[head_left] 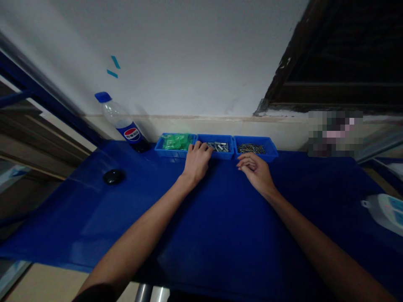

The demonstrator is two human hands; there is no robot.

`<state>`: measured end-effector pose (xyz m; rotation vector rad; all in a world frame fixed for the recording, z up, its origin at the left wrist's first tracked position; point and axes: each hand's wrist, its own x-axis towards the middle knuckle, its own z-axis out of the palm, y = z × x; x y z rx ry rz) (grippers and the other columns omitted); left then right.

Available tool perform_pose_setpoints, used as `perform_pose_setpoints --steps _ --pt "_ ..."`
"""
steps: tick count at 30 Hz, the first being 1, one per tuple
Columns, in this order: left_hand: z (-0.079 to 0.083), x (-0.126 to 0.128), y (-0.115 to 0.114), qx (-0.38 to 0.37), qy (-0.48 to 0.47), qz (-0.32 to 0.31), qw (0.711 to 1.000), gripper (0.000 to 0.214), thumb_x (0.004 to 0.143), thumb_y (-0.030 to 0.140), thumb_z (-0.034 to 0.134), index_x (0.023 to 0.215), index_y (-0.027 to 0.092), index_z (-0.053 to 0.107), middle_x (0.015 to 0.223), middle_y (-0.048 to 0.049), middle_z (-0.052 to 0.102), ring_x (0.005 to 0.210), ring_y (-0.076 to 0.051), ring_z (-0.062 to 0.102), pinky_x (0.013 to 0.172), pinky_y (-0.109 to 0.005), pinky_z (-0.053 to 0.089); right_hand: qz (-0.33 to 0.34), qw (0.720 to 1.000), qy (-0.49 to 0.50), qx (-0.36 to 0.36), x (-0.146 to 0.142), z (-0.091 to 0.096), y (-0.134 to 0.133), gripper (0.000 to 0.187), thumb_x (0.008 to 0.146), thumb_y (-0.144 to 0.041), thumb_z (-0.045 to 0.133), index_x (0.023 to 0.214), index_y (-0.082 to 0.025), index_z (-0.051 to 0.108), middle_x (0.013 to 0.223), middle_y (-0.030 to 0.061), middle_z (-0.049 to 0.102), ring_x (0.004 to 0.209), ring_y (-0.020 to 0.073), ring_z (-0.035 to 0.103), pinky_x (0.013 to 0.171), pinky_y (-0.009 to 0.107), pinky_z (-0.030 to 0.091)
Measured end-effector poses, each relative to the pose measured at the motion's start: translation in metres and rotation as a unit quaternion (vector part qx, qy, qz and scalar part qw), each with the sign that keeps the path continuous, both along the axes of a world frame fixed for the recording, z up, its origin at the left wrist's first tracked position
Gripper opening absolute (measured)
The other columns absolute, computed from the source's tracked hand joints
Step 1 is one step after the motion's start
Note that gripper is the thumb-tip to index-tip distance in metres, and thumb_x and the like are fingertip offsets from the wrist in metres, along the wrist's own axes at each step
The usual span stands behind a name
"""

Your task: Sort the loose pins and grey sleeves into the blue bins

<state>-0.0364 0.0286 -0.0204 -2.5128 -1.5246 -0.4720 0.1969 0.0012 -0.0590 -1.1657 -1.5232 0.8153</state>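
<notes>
Three blue plastic bins stand in a row against the wall. Green plastic packets fill the left bin. Small silvery metal cylinders lie in the middle bin, and thin screws or nails in the right bin. My left hand reaches over the near edge of the middle bin, beside the left one; its fingers bend down and their tips are hidden. My right hand is just in front of the right bin, fingers curled together with the thumb; anything inside is hidden.
A Pepsi bottle with dark liquid at its bottom stands left of the bins. A black rounded object lies nearer on the blue tabletop. At the right edge is a white device. A blurred-out patch covers something at the back right.
</notes>
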Motion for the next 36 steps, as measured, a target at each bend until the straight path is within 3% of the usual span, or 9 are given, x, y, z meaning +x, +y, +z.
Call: perform_pose_setpoints --steps 4,9,15,20,27,31,36 --pt "-0.007 -0.007 0.000 0.014 0.022 -0.019 0.999 0.025 0.094 0.001 0.054 0.102 0.016 0.072 0.104 -0.0132 0.071 0.106 -0.032 0.061 0.087 -0.045 0.049 -0.003 0.999 -0.003 -0.051 -0.003 0.005 0.005 0.023 0.084 -0.023 0.068 0.106 -0.023 0.069 0.082 0.0036 0.075 0.072 0.0212 0.074 0.066 0.035 0.057" --pt "-0.019 -0.013 -0.018 0.026 0.035 -0.061 0.997 0.020 0.102 0.010 0.054 0.096 0.017 0.071 0.095 -0.0113 0.070 0.100 -0.029 0.062 0.081 -0.039 0.049 -0.012 0.998 -0.014 -0.053 -0.008 0.007 0.015 0.037 0.083 -0.044 0.080 0.111 -0.023 0.068 0.076 0.0039 0.075 0.066 0.0237 0.075 0.056 0.035 0.059" --pt "-0.026 -0.024 -0.030 0.016 -0.005 -0.125 0.992 0.024 0.107 0.031 0.055 0.103 0.014 0.072 0.101 -0.0116 0.072 0.096 -0.026 0.064 0.086 -0.037 0.053 0.016 0.998 -0.067 -0.013 -0.013 0.011 0.016 0.036 0.083 -0.053 0.080 0.089 -0.025 0.058 0.066 -0.0004 0.064 0.056 0.0195 0.065 0.048 0.031 0.053" --pt "-0.017 -0.009 -0.036 -0.004 -0.037 -0.091 0.995 0.042 0.100 0.057 0.060 0.104 0.016 0.069 0.100 -0.0130 0.070 0.097 -0.029 0.065 0.085 -0.040 0.054 0.041 0.989 -0.139 0.036 -0.013 0.011 0.005 0.029 0.093 -0.043 0.071 0.081 -0.027 0.050 0.068 0.0012 0.064 0.059 0.0194 0.064 0.052 0.031 0.052" --pt "-0.013 0.007 -0.036 -0.005 0.037 -0.090 0.995 0.027 0.097 0.036 0.071 0.116 0.018 0.064 0.107 -0.0132 0.070 0.101 -0.030 0.067 0.083 -0.039 0.053 0.049 0.971 -0.214 0.093 -0.007 0.005 -0.002 0.024 0.095 -0.030 0.067 0.083 -0.027 0.047 0.074 0.0027 0.067 0.067 0.0221 0.068 0.060 0.033 0.051" --pt "-0.019 0.006 -0.035 -0.036 0.014 -0.106 0.994 0.025 0.101 0.039 0.066 0.116 0.019 0.065 0.107 -0.0135 0.072 0.095 -0.028 0.070 0.075 -0.035 0.054 0.053 0.963 -0.242 0.110 -0.004 0.004 -0.005 0.016 0.094 -0.025 0.066 0.086 -0.027 0.052 0.080 0.0038 0.069 0.070 0.0224 0.067 0.065 0.034 0.051" --pt "-0.032 0.002 -0.034 -0.042 -0.036 -0.124 0.991 0.038 0.098 0.042 0.069 0.128 0.019 0.063 0.118 -0.0161 0.072 0.108 -0.032 0.070 0.091 -0.043 0.057 0.076 0.962 -0.240 0.104 0.000 0.005 -0.009 0.008 0.095 -0.024 0.065 0.090 -0.027 0.059 0.089 0.0054 0.070 0.079 0.0236 0.067 0.073 0.034 0.051"
